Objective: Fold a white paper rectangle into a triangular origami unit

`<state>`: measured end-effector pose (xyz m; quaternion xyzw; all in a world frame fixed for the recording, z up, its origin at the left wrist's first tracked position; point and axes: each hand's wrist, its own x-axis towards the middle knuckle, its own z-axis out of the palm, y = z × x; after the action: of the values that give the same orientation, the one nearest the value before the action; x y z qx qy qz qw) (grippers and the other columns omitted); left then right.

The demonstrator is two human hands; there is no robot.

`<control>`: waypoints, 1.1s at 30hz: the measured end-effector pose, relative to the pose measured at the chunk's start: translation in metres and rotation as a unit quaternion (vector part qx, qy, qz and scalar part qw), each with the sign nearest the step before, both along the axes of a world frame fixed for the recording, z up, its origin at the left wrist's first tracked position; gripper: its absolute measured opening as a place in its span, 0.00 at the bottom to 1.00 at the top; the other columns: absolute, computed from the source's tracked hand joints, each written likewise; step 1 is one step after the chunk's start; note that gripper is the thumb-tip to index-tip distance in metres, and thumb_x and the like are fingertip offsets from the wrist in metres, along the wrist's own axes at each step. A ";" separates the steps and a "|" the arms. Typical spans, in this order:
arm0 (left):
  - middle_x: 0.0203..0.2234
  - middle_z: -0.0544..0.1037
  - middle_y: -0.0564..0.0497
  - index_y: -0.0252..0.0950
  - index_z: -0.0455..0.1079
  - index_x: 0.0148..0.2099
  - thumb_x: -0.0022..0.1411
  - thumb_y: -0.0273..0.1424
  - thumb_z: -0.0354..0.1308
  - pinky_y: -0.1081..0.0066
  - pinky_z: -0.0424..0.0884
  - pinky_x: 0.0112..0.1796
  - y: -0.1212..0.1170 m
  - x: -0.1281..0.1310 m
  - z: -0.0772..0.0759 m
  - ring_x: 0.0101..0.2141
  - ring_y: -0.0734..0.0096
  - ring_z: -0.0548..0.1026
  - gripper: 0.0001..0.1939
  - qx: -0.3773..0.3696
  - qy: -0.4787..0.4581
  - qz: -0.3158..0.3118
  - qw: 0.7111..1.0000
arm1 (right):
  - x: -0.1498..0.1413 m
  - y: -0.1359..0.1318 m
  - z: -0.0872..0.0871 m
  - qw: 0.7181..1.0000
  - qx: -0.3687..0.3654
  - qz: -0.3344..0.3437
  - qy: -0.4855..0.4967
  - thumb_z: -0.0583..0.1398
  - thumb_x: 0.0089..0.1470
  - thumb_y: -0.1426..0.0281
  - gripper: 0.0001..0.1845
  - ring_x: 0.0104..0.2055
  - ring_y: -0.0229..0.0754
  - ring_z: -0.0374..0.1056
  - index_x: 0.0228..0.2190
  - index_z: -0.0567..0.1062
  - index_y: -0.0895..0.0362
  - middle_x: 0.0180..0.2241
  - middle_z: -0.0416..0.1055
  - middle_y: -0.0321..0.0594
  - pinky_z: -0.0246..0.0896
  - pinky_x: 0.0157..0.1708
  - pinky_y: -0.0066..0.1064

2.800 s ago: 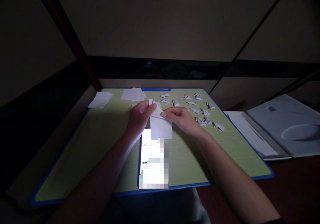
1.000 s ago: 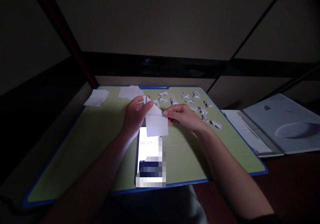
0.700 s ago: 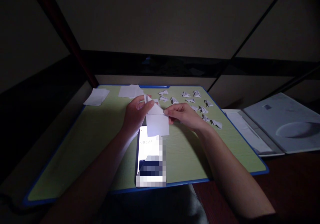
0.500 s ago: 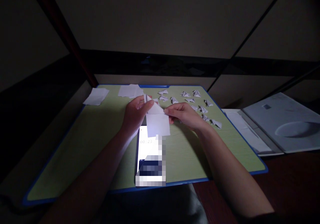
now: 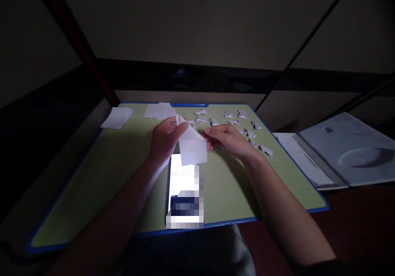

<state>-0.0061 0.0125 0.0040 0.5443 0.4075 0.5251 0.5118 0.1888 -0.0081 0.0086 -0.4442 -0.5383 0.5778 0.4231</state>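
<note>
Both hands hold one small white sheet of paper (image 5: pixel 193 148) above a green board with a blue rim (image 5: pixel 108 173). My left hand (image 5: pixel 165 138) pinches its upper left corner, where a flap is folded over. My right hand (image 5: pixel 226 138) pinches the upper right edge. The sheet's lower part hangs free over a lit phone (image 5: pixel 183 195) lying on the board. Several small folded paper pieces (image 5: pixel 243 128) lie in rows just beyond my right hand.
Flat white paper slips lie at the board's far left corner (image 5: pixel 116 117) and far middle (image 5: pixel 159 110). An open grey folder (image 5: pixel 336 152) rests to the right on the dark table. A dark red post (image 5: pixel 77 41) rises behind the board on the left.
The folded flap at the sheet's top has been pressed down further between my fingers. The camera has tilted a little, so everything sits slightly higher in view.
</note>
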 end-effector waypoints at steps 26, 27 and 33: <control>0.34 0.83 0.44 0.33 0.73 0.42 0.52 0.35 0.65 0.66 0.74 0.32 -0.002 0.002 0.004 0.34 0.60 0.81 0.16 -0.017 -0.004 -0.005 1.000 | 0.004 -0.001 0.003 0.999 -0.018 0.042 -0.023 0.66 0.50 0.56 0.19 0.24 0.34 0.70 0.21 0.78 0.59 0.22 0.76 0.40 0.66 0.29 0.29; 0.34 0.83 0.45 0.33 0.73 0.42 0.52 0.35 0.65 0.67 0.74 0.31 -0.002 0.002 0.004 0.34 0.60 0.81 0.16 -0.018 -0.006 -0.004 1.000 | 0.005 -0.001 0.003 0.998 -0.019 0.046 -0.027 0.66 0.50 0.57 0.18 0.24 0.34 0.70 0.21 0.79 0.59 0.22 0.76 0.40 0.66 0.29 0.29; 0.33 0.83 0.46 0.33 0.73 0.42 0.51 0.35 0.66 0.70 0.72 0.29 0.000 0.002 0.002 0.33 0.62 0.81 0.16 -0.010 -0.011 0.002 1.000 | 0.007 -0.001 0.003 0.998 -0.017 0.047 -0.038 0.65 0.50 0.62 0.12 0.25 0.34 0.70 0.23 0.79 0.58 0.23 0.77 0.39 0.66 0.30 0.28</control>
<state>-0.0042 0.0121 0.0062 0.5325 0.4080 0.5280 0.5208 0.1959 -0.0089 0.0116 -0.4469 -0.5644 0.5891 0.3669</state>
